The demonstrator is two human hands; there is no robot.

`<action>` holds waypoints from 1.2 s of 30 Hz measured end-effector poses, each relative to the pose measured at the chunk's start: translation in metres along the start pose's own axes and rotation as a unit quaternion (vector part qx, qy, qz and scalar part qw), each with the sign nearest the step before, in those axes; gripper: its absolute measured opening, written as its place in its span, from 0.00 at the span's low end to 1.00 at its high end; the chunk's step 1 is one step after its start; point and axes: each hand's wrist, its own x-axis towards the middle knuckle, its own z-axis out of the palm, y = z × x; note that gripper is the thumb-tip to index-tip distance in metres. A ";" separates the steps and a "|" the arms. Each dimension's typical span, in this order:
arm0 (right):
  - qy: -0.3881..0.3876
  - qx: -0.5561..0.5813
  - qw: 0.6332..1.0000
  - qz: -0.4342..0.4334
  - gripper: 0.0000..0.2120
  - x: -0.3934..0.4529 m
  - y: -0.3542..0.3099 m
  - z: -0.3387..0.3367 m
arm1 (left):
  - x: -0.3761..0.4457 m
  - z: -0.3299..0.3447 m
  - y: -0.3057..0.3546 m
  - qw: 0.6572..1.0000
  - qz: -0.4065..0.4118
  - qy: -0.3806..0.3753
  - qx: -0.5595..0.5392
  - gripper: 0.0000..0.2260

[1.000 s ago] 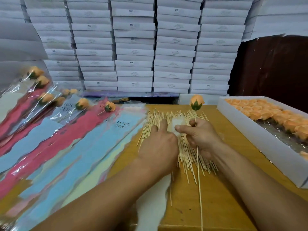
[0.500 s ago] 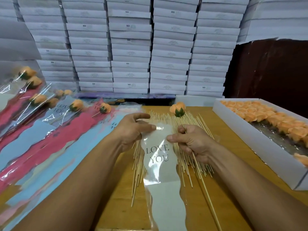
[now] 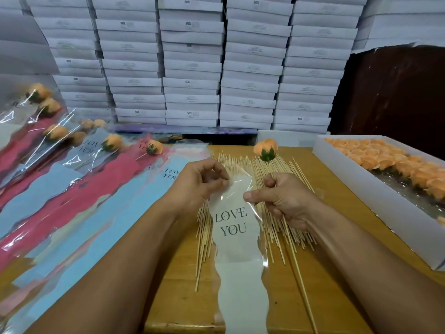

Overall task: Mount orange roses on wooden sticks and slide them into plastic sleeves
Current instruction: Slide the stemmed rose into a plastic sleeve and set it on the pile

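Observation:
A clear plastic sleeve (image 3: 237,239) printed "LOVE YOU" lies over a spread of wooden sticks (image 3: 272,227) on the table. My left hand (image 3: 199,184) pinches the sleeve's top left edge. My right hand (image 3: 281,198) pinches the top right edge with thumb and finger while its other fingers grip the stick (image 3: 298,273) of an orange rose (image 3: 266,149). The rose head points away from me, beyond the sleeve's mouth, and the stick's long end runs down past my right wrist.
A white box (image 3: 375,189) of orange rose heads stands on the right. Finished sleeved roses (image 3: 110,143) and blue and red sleeves (image 3: 72,201) lie fanned out on the left. Stacks of white boxes (image 3: 192,63) fill the wall behind the table.
A sleeve was drawn from the left pile onto the sticks. Both hands now pinch its top edges, and the rose on its stick has tilted down to lie flat.

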 end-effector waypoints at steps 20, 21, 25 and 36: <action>0.003 0.019 0.998 0.060 0.23 0.001 0.000 -0.002 | -0.001 0.001 0.000 0.934 0.144 0.056 0.323 0.04; 0.004 0.015 0.998 0.061 0.23 0.000 0.000 -0.003 | -0.002 0.000 -0.001 0.940 0.134 0.049 0.310 0.05; 0.000 -0.002 0.998 0.063 0.24 0.001 0.001 -0.004 | -0.004 0.000 -0.006 0.975 0.052 0.052 0.209 0.10; -0.048 0.002 0.996 0.069 0.22 0.002 0.003 -0.003 | -0.008 0.007 0.005 1.000 -0.003 0.012 -0.027 0.10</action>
